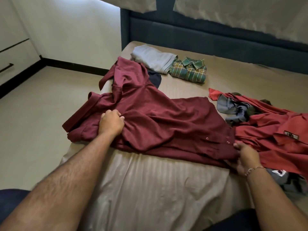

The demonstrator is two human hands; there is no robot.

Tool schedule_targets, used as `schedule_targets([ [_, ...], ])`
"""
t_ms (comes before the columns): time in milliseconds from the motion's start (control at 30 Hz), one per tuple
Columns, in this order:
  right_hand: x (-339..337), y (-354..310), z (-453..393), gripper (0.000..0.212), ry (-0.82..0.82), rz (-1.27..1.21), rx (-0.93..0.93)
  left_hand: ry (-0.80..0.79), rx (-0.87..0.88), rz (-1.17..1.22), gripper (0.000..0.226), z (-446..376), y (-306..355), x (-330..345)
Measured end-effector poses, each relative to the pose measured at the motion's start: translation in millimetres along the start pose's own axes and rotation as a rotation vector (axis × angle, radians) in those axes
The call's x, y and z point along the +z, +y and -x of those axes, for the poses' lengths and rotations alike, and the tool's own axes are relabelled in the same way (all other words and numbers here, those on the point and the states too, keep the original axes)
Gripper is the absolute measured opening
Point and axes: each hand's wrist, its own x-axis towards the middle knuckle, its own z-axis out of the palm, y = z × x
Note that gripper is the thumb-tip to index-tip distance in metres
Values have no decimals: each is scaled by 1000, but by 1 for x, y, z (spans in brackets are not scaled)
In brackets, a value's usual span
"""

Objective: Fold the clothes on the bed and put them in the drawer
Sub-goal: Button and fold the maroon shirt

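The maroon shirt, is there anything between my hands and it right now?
No. Both hands are already on the maroon shirt: the left hand grips a bunch of its fabric near the sleeve, and the right hand holds its edge by the buttons, beside the red shirt.

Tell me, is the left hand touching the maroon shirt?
Touching. The head view shows the left hand with curled fingers bunching the maroon shirt fabric near its sleeve.
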Motion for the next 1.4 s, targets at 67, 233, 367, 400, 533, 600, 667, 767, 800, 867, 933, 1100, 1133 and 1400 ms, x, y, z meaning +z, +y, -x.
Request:
schedule_targets([
  [67,9,-3,-3,49,-34,20,-45,24,-22,41,31,-1,2,-3],
  [233,21,12,-27,41,212,646,-427,76,-29,-76,30,0,9,-12],
  [367,8,0,-31,19,134,332,-393,120,-21,-82,25,-9,-1,-28],
  [400,2,-5,-33,16,75,305,-371,119,-17,-112,26,-12,-4,-33],
  [533,-2,-6,-40,15,-21,340,-443,73,59,-210,25,-20,-17,-38],
  [600,7,4,-43,15,49,424,-480,43,144,-261,22,-19,-22,-34],
  [667,18,11,-35,22,174,584,-472,20,193,-292,19,-15,-26,-29],
  [767,35,13,-1,46,491,711,-608,165,262,-305,29,-2,-22,-32],
  [800,39,14,10,57,556,772,-794,217,341,-295,42,8,-17,-33],
  [867,51,16,31,73,384,814,-1199,160,640,-249,65,39,-12,-33],
  [933,68,23,50,86,-120,878,-1398,-45,932,-301,80,76,-18,-22],
  [1100,107,75,58,90,-550,1466,-1304,-151,804,-452,87,92,-41,0],
  [1133,107,75,51,88,-517,1452,-1270,-135,737,-474,90,83,-44,-5],
  [1400,36,35,0,103,-211,1483,-969,-157,801,-583,66,29,-72,-60],
])
